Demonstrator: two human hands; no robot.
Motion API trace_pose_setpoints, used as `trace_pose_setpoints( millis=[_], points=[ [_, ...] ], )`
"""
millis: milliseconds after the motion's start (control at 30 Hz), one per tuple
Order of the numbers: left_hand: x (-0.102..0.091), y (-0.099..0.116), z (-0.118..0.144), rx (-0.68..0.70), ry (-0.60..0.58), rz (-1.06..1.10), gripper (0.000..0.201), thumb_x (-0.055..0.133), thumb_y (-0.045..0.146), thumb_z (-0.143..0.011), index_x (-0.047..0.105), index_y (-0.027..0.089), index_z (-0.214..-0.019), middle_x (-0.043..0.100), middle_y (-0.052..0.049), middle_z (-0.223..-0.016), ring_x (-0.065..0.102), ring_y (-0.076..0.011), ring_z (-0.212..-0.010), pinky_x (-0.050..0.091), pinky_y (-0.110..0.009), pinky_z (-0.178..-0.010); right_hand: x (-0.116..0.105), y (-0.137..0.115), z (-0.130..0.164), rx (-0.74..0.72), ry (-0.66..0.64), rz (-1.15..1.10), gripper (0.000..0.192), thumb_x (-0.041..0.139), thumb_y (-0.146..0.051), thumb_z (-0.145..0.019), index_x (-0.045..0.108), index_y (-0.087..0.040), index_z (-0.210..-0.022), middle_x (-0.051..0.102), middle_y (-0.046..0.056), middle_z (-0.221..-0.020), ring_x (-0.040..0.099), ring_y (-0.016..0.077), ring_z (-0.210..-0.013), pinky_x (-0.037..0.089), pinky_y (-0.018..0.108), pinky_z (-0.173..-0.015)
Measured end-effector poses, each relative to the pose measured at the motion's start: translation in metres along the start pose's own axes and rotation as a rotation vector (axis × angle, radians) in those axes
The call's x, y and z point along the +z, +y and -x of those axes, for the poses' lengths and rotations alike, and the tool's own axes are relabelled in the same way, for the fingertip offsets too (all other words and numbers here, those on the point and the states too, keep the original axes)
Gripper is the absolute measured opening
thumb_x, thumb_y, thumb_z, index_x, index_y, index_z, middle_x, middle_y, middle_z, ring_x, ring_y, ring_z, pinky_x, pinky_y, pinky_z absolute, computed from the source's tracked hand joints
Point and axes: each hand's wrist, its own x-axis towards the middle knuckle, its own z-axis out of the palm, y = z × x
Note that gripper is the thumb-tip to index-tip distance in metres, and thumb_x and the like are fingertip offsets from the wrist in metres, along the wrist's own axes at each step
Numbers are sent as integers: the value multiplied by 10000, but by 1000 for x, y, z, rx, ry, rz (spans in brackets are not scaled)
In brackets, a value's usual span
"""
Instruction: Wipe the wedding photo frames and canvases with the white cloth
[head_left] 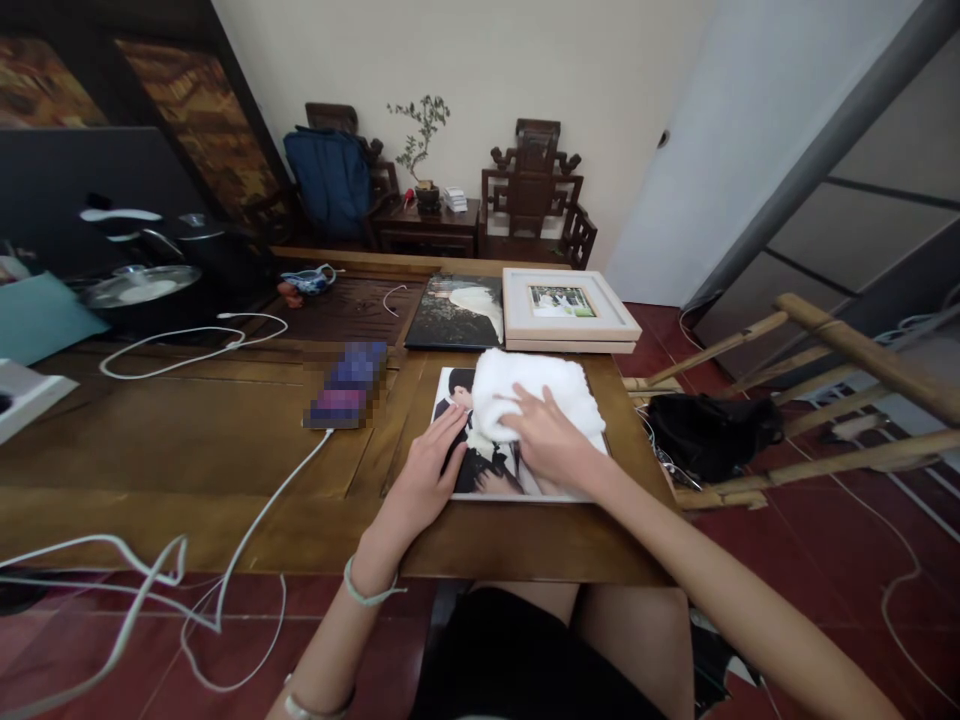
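Photo print (487, 470): glossy portrait, flat at table's (187, 440) near edge.
Towel (536, 395): white, fluffy, lying on the print.
Right hand (551, 440): fingers spread, pressing towel.
Left hand (427, 475): flat, open, on print's left edge.

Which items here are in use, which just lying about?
In use: white cloth under right hand; photo print steadied by left hand.
Lying about: framed photo, dark print, white cables, black bag.
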Motion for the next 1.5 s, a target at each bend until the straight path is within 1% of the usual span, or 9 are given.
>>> trace_pose_setpoints(
  millis=[167, 300, 533, 700, 867, 1000, 1100, 1333, 1500],
  points=[
    [-1, 1, 0, -18, -18, 0, 431, 355, 250, -931, 407, 163, -1350, 429, -117, -1410, 342, -223, -1335, 302, -470, -1093, 11, -57, 74, -69, -50, -38, 360, 447, -14, -721, 653, -191, -957, 335, 54, -1466, 127, 348, -1374, 97, 659, -1055],
    [-2, 2, 0, -19, -29, 0, 428, 348, 251, -933, 403, 169, -1350, 422, -117, -1414, 335, -226, -1339, 308, -488, -1084, 10, -77, 103, -111, -71, -73, 286, 461, -35, -740, 657, -202, -866, 302, 11, -1483, 84, 327, -1385, 99, 646, -1072],
    [0, -1, 0, -5, -20, 9, 428, 355, 259, -928, 429, 148, -1335, 440, -127, -1399, 346, -221, -1333, 300, -458, -1094, 0, -28, 55, -6, -49, -15, 519, 386, 34, -654, 629, -187, -1056, 388, 36, -1436, 185, 296, -1371, 170, 626, -1064],
    [-3, 3, 0, -42, -16, 71, 420, 380, 291, -926, 455, 180, -1324, 434, -93, -1410, 331, -216, -1341, 266, -441, -1111, 6, 1, -3, 171, -6, 114, 521, 438, -14, -705, 593, -195, -1168, 325, 57, -1469, 184, 391, -1349, 201, 694, -999],
    [-11, 12, -2, -146, 112, 323, 453, 321, 360, -948, 410, 186, -1357, 432, -77, -1414, 368, -200, -1319, 249, -398, -1123, 16, -34, -15, 57, 46, 153, 333, 459, -122, -828, 644, -185, -1097, 291, 61, -1485, 179, 450, -1329, 186, 718, -986],
    [-15, 14, -2, -180, 261, 459, 508, 191, 413, -962, 348, 192, -1392, 376, -60, -1453, 333, -208, -1338, 226, -401, -1131, 17, -71, 15, -186, 35, 86, 274, 428, -199, -892, 698, -202, -937, 315, 30, -1476, 191, 424, -1335, 174, 698, -1015],
    [-15, 15, 0, -137, 206, 363, 513, 151, 412, -964, 342, 206, -1394, 357, -45, -1464, 308, -202, -1351, 213, -401, -1137, 12, -79, 48, -291, -51, 18, 247, 456, -174, -862, 699, -190, -902, 294, 14, -1486, 142, 404, -1355, 148, 677, -1044],
    [-3, 10, 2, -12, -35, 5, 468, 324, 310, -952, 304, 206, -1408, 345, -83, -1467, 262, -209, -1372, 259, -451, -1110, -9, -36, 107, 57, -116, -70, 515, 373, 61, -585, 673, -198, -915, 327, -2, -1467, 135, 294, -1384, 162, 624, -1074],
    [0, 7, 1, 12, -26, -85, 419, 368, 267, -935, 418, 177, -1342, 430, -110, -1411, 359, -219, -1326, 330, -448, -1075, -11, 10, 85, 169, -48, -26, 517, 372, 40, -595, 636, -157, -994, 350, 64, -1455, 160, 317, -1375, 191, 641, -1042]
  ],
)
